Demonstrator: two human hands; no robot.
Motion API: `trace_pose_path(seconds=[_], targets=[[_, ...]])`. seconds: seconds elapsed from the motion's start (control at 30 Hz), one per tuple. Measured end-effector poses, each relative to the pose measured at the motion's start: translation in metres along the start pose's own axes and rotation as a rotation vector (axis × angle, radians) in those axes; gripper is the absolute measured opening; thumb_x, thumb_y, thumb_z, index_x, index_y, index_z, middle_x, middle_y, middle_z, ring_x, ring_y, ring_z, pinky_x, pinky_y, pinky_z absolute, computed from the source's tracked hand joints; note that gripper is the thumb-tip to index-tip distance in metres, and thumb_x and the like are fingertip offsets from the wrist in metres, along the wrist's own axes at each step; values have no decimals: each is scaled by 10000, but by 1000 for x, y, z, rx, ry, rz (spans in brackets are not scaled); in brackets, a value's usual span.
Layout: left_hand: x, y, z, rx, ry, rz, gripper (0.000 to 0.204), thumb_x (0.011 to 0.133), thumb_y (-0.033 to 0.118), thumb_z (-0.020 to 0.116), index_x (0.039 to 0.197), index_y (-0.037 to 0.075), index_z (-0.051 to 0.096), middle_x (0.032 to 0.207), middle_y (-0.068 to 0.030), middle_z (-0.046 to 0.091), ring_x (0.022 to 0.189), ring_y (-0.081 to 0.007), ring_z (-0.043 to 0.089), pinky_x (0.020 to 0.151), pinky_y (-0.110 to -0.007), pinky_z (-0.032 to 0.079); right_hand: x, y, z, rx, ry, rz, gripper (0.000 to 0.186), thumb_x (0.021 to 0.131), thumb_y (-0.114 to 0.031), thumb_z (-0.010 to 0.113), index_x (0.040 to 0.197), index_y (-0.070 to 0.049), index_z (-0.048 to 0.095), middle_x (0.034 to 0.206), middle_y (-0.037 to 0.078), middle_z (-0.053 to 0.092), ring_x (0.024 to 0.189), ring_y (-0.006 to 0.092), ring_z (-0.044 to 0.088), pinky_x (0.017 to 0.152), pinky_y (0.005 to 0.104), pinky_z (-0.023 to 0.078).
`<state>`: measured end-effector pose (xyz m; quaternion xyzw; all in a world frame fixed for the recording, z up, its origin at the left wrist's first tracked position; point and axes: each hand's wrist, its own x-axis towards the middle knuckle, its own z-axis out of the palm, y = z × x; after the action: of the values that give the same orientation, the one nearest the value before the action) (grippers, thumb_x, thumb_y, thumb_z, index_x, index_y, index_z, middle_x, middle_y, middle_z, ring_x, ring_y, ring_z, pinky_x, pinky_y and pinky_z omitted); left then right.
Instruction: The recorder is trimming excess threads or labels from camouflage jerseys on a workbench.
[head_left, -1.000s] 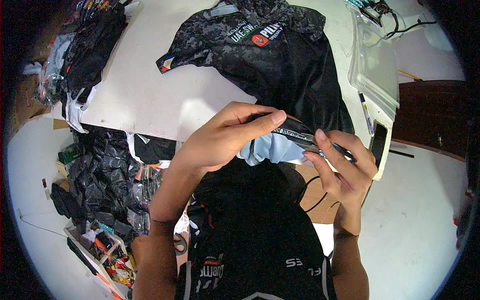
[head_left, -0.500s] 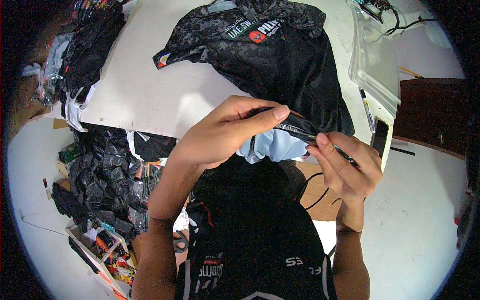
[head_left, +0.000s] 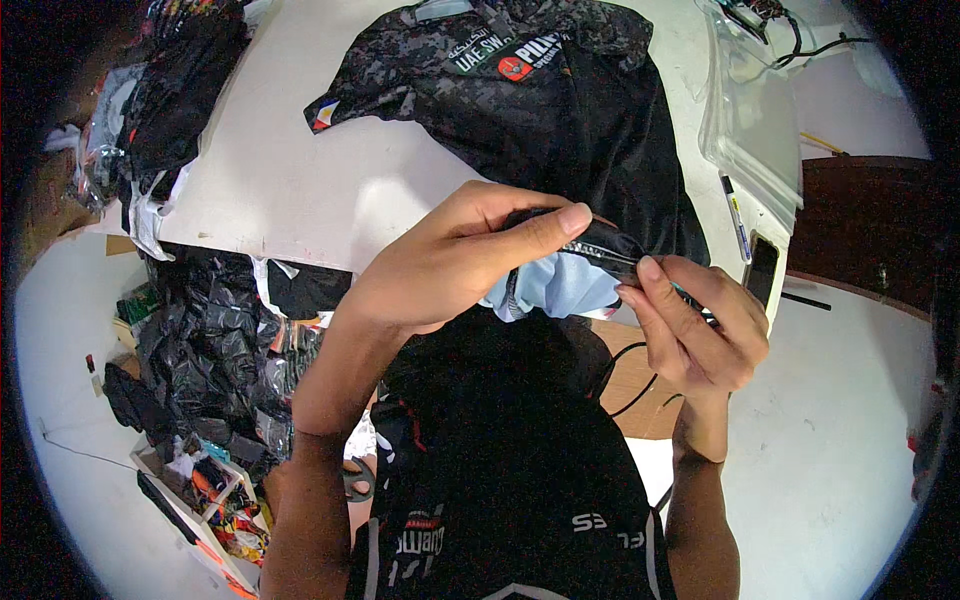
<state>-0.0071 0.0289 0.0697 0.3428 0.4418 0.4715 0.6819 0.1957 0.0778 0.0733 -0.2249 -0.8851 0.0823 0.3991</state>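
My left hand (head_left: 460, 260) is closed on a black fabric edge (head_left: 610, 248) with a pale, narrow strip along it, thumb lying on top. My right hand (head_left: 700, 330) pinches the same edge further right; a small dark and teal piece shows behind its fingers, too hidden to name. Light blue cloth (head_left: 550, 290) hangs bunched beneath both hands. Just beyond lies a black and grey camouflage short-sleeved shirt (head_left: 560, 120) with patches, spread on the white table (head_left: 270, 140).
Clothing piles (head_left: 175, 80) sit at the left, with black bagged bundles (head_left: 205, 360) below. To the right are clear plastic sheets (head_left: 750, 130), a marker (head_left: 736, 215), a phone (head_left: 762, 270) and cables (head_left: 790, 40). A tray of colourful pieces (head_left: 215, 500) is lower left.
Both hands have moved slightly up, the right also a little rightward, carrying the held fabric with them. Their grip looks much the same.
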Motion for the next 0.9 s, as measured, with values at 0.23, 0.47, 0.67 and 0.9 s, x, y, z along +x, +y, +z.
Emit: trace_pose_path(seconds=[0.23,0.47,0.67,0.9], targets=[[1,8,2,0,-7,-86,250,885,137,524,1015,-64,598,898,-95,638,825,-112,585,746,-218,448,-1,0,0,-13,5,7,331,559,-95,790,878,-81,700,740,30,591,522,110,503,409,225,404],[2,8,3,56,-6,-64,255,885,135,521,1018,-70,594,903,-98,639,832,-112,583,758,-218,444,-1,1,-1,-43,-2,-26,314,580,-83,782,883,-90,699,732,24,581,530,108,505,404,223,400],[4,6,4,116,0,-48,267,889,148,513,1021,-70,593,916,-102,636,834,-112,580,767,-217,437,-5,6,-1,-32,10,-86,294,588,-56,765,873,-78,698,728,21,574,518,108,498,396,222,392],[4,9,3,108,-36,-73,277,892,165,511,1025,-61,598,902,-90,639,824,-99,572,754,-208,433,-7,10,0,-21,12,-124,315,564,-15,744,871,-68,697,742,29,570,501,109,483,393,226,386]])
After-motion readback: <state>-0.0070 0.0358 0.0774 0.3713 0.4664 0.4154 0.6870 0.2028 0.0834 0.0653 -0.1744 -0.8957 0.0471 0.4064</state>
